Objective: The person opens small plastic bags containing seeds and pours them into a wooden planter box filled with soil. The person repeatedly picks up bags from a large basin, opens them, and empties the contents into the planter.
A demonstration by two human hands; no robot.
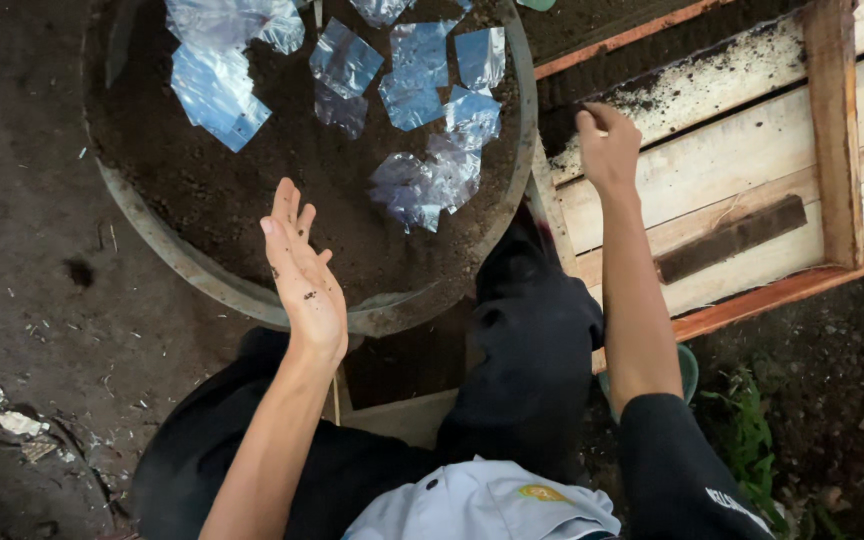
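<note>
View from my head camera, looking down. My left hand (304, 268) was raised open over the near rim of the round metal basin (157, 240), fingers spread flat, its grip wide and holding nothing; flecks of soil clung to the palm. My right hand (607, 148) reached to the right of the basin, onto the left edge of the wooden pallet (752, 150), with the fingers curled in; whether that grip pinched something small or was empty I could not tell, since the fingertips were turned away from the camera.

The basin was filled with dark, crumbly soil (252, 200). On its surface, toward the far side and the centre, lay the clear plastic bags (422, 180), small, flat, glossy and crumpled, some overlapping, one larger sheet at the far left. I judged them very light, limp and somewhat slippery, likely to cling where damp soil touched them; each would best be taken by pinching one free corner or the open mouth, not by scooping from beneath. The soil looked loose and would spill from an open palm.

Soil was also scattered along the pallet's far boards. My dark trousers (537, 330) showed near the basin, bare ground (22, 200) lay to the left, and green weeds (752, 430) grew at the near right.
</note>
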